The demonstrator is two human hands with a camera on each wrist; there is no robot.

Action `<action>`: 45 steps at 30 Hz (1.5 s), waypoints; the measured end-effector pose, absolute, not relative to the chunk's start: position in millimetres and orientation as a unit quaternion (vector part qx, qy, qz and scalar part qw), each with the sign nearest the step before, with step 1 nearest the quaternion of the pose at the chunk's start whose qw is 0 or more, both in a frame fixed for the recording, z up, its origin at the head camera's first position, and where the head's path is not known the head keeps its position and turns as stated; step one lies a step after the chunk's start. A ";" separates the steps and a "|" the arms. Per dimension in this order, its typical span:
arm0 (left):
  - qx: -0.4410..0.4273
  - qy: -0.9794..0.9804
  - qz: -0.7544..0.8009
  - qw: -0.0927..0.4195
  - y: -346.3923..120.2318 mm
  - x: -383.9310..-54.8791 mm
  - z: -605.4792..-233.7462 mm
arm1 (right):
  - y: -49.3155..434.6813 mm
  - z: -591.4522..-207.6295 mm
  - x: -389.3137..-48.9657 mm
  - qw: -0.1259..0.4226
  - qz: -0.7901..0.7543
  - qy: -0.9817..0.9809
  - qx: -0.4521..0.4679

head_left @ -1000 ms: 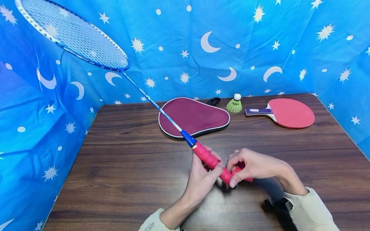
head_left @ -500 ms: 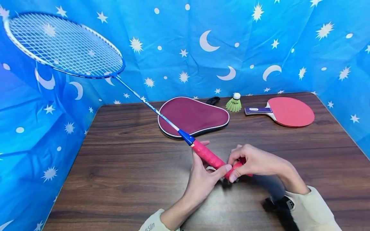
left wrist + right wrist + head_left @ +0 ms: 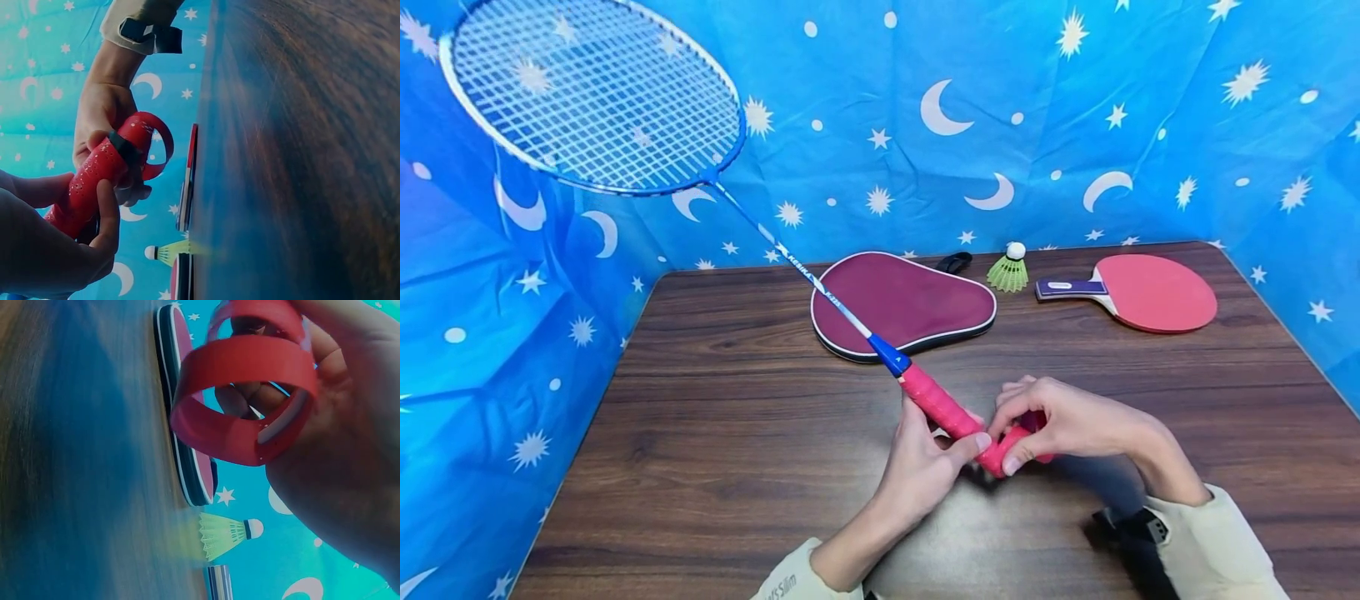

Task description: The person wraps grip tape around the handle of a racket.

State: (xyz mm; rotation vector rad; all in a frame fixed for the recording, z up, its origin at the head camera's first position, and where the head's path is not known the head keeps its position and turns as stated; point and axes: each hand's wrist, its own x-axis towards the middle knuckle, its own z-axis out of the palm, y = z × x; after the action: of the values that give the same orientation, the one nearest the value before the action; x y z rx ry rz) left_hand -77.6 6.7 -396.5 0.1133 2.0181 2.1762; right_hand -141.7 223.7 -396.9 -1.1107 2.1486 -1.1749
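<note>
A blue and white badminton racket (image 3: 850,317) slants up to the left over the table. My left hand (image 3: 917,467) grips its red-taped handle (image 3: 940,406), with the thumb along the lower part. At the butt end my right hand (image 3: 1075,421) pinches red grip tape (image 3: 1017,439) between thumb and fingers. Loose loops of the tape (image 3: 244,359) curl beneath that hand in the right wrist view. From the left wrist view, a black band (image 3: 125,149) shows near the end of the handle, and a tape loop (image 3: 164,144) hangs off it.
Behind the racket lies a maroon paddle case (image 3: 910,304) with white piping. A yellow-green shuttlecock (image 3: 1009,271) and a red table tennis paddle (image 3: 1157,293) are at the back right of the wooden table (image 3: 715,467). Blue star-patterned cloth (image 3: 865,83) surrounds the table's back and sides.
The racket has turned in my hands: its head dipped, then rose again, and the strings now face the head camera more. Both hands stay at the handle's lower end.
</note>
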 end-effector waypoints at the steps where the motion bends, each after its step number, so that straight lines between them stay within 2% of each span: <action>1: 0.042 0.675 0.731 0.085 6.4 -77.6 -396.5 | 223.8 -397.2 -142.1 0.223 -0.426 0.776 -0.407; 6: 0.055 0.667 0.738 0.081 5.4 -76.9 -395.0 | 223.1 -400.1 -144.1 0.215 -0.435 0.768 -0.418; 10: 0.055 0.654 0.750 0.086 5.2 -77.1 -393.3 | 222.3 -402.9 -144.2 0.234 -0.447 0.758 -0.413; 22: 0.030 0.560 0.813 0.160 4.1 -78.1 -388.1 | 223.1 -402.2 -140.0 0.311 -0.482 0.720 -0.391; 32: 0.047 0.569 0.805 0.160 3.6 -79.7 -387.4 | 225.5 -399.5 -139.7 0.336 -0.513 0.689 -0.387; 39: -0.004 0.639 0.752 0.165 2.8 -79.1 -387.4 | 226.1 -396.7 -138.3 0.340 -0.528 0.675 -0.388; 45: 0.028 0.621 0.765 0.172 2.3 -78.5 -388.6 | 226.0 -397.7 -138.6 0.345 -0.519 0.687 -0.374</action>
State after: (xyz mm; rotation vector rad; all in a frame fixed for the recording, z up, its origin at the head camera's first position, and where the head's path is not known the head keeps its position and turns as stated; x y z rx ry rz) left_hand -78.5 2.3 -388.6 0.0801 1.7615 2.1702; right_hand -138.6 226.0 -397.7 -0.9726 1.7833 -1.3485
